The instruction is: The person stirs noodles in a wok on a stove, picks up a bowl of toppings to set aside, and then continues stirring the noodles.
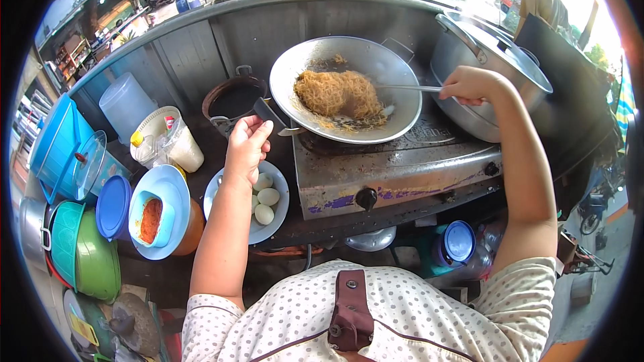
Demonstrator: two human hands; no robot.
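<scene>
A wide metal wok (397, 115) sits on a gas stove, tilted toward me. Inside it is a heap of brown fried noodles (327, 94). My right hand (470, 85) grips the thin metal handle of a cooking utensil (407, 87), whose far end is hidden in the noodles. At the wok's left side, my left hand (248, 146) holds its dark handle (271, 113) between thumb and fingers. Just below that hand, a pale blue plate (274, 173) carries several peeled boiled eggs (268, 196), partly covered by my forearm.
A large lidded aluminium pot (463, 60) stands right of the wok on the stove (347, 176). Left of the wok is a dark pan (234, 95). Further left are a tub of red-orange paste (152, 218), a bag of white granules (185, 148) and blue containers (60, 146).
</scene>
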